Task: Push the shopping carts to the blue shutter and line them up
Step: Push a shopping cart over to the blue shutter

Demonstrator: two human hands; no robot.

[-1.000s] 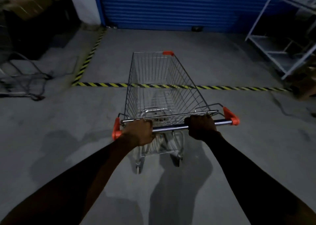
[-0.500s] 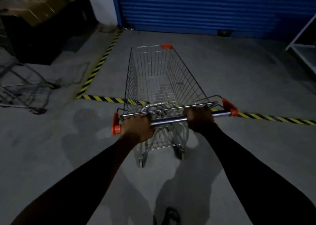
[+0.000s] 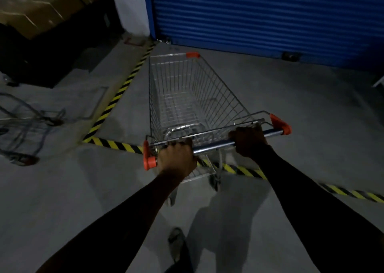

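A wire shopping cart (image 3: 187,98) with orange corner caps stands in front of me, its basket empty and its nose pointing at the left end of the blue shutter (image 3: 259,15). My left hand (image 3: 176,160) grips the left part of the cart's handle bar (image 3: 214,146). My right hand (image 3: 248,141) grips the bar further right. The cart's basket lies beyond the yellow-black floor stripe (image 3: 116,145), while its rear wheels sit about on that stripe.
Another yellow-black stripe (image 3: 124,85) runs toward the shutter's left edge. Another wire cart (image 3: 22,125) stands at the far left. Cardboard boxes (image 3: 37,9) and dark clutter fill the upper left. A white pillar (image 3: 133,7) borders the shutter. My shoe (image 3: 176,241) shows below.
The cart has rolled forward across the striped line toward the shutter, and the view has swung so the shutter looms closer. Both hands keep their grip on the bar.
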